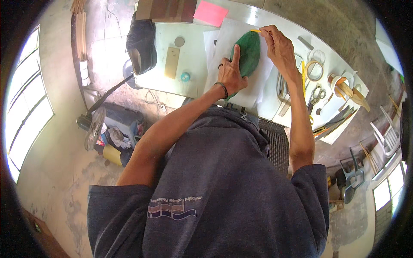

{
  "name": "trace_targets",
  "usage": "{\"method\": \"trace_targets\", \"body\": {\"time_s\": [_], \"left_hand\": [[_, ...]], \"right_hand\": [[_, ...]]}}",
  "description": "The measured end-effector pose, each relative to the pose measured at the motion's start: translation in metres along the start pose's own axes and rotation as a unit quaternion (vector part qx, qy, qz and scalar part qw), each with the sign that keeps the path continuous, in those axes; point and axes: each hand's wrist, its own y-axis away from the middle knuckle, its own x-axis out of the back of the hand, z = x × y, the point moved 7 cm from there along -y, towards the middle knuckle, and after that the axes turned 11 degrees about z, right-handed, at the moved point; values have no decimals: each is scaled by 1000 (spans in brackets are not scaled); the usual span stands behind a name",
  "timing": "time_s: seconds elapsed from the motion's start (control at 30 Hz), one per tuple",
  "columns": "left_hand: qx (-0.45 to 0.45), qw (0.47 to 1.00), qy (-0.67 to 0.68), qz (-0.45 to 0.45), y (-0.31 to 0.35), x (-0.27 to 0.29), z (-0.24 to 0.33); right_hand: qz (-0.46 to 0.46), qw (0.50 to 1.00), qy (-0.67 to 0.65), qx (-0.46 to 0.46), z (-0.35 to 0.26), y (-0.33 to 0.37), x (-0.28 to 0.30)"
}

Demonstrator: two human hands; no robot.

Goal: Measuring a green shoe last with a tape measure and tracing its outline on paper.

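Note:
A green shoe last [250, 53] lies on white paper [263, 79] on the table. My left hand [232, 76] presses on it, thumb and fingers spread over its near half. In my right hand [279, 48] a yellow pencil [256, 30] is pinched, its end close to the far tip of the last. Whether the pencil touches the paper is too small to tell. A black shoe [141, 47] stands at the table's left end.
Tape rolls [314, 71], scissors [317, 93], a yellow ruler [303, 75] and several tools lie to the right. A pink sheet [211, 13] is at the far edge. A tan strip [172, 62] and a blue-green round item [185, 77] lie left. A fan [95, 127] stands below left.

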Motion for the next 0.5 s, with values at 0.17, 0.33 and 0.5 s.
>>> {"method": "trace_targets", "body": {"time_s": [0.17,0.33,0.5], "left_hand": [[23,999,-19,-22,-1,-3,-5],[34,998,-33,-32,-1,-2,-2],[23,999,-19,-25,0,1,-1]], "right_hand": [[-15,1000,21,-16,-2,3,4],[-18,998,36,-49,4,10,12],[-31,997,42,-59,1,16,16]]}}
